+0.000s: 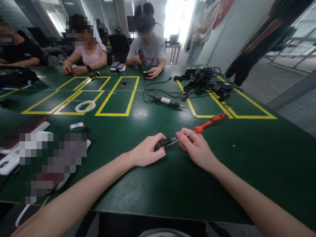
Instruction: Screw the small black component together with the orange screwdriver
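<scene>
My left hand (147, 152) rests on the green table (153, 184), fingers wrapped round a small dark tool body (163, 143). My right hand (195, 144) pinches the metal shaft of a screwdriver with an orange and black handle (211, 122). The handle points up and to the right. The shaft's tip meets the end of the dark tool body between my two hands.
An electric screwdriver with cable (168, 101) lies further back. A tangle of black cables (204, 80) sits at the back right. Yellow tape boxes and a white ring (85, 106) mark the table. White devices (10, 161) lie left. Three people sit opposite; another person stands at right.
</scene>
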A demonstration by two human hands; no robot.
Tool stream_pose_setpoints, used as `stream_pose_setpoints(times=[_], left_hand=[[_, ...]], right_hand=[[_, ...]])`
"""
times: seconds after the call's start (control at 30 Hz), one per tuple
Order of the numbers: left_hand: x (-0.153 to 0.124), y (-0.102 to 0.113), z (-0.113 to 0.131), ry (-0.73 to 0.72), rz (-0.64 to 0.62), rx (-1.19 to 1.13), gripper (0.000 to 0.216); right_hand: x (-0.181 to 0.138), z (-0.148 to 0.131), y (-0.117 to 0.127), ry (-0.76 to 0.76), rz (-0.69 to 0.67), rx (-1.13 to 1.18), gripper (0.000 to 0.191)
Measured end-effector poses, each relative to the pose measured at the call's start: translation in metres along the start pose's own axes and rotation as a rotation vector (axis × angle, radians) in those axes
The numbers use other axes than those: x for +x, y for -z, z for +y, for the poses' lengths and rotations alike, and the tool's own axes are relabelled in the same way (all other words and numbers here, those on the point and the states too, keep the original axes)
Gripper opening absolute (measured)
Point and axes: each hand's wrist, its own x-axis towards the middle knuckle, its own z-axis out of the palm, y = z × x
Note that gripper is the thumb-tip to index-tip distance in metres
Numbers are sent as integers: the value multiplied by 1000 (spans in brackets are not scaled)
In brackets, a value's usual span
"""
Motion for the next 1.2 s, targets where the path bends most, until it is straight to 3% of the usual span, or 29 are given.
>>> stream_pose_setpoints(times=[0.23,0.47,0.8,1.2], left_hand=[[0,-1,1,-16,31,3,12],[-1,1,0,-31,50,-14,13],[0,1,0,-8,48,-15,15],[1,0,0,-9,66,-21,12]], right_hand=[[-1,-5,4,12,-39,-60,45],[-2,-5,2,49,12,-61,38],[-3,-5,-6,-159,83,212,49],[-3,-8,-4,-171,147,222,51]])
